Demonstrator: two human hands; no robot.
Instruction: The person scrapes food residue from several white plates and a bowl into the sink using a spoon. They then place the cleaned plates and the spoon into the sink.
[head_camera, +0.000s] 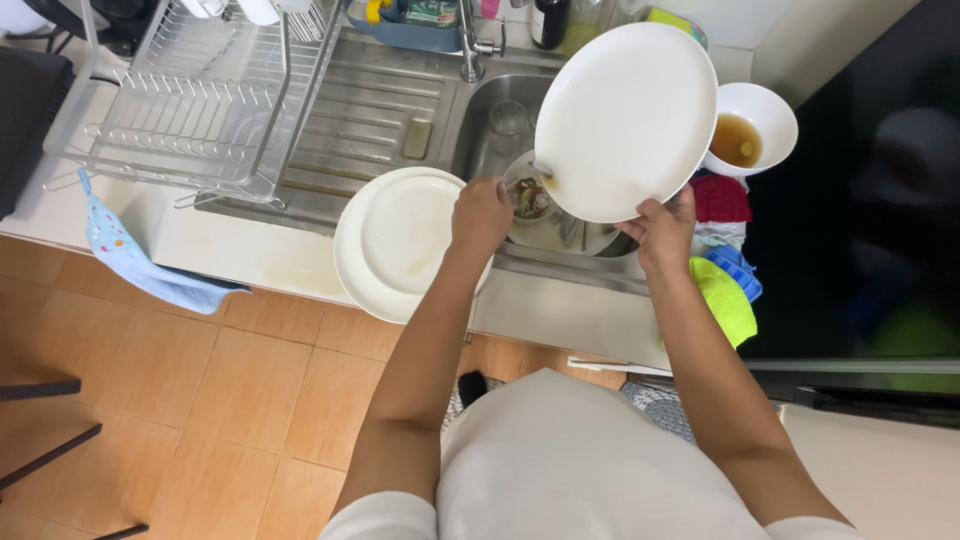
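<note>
White large plate sits upper centre-right of frame, tilted up over the steel sink. Right hand pinches its lower rim, fingers closed on the edge. Left hand is curled shut at centre frame, w/ something thin against the plate's lower left rim; can't tell what it grips. Below the plate, in the sink: a dirty dish w/ food scraps & cutlery, plus a clear glass further back. Stack of white plates lies on the counter just left of the left hand. White bowl w/ brown liquid is right of the tilted plate, touching or nearly so. Wire dish rack upper left; blue cloth hangs off counter edge at left; coloured cloths near right hand.
</note>
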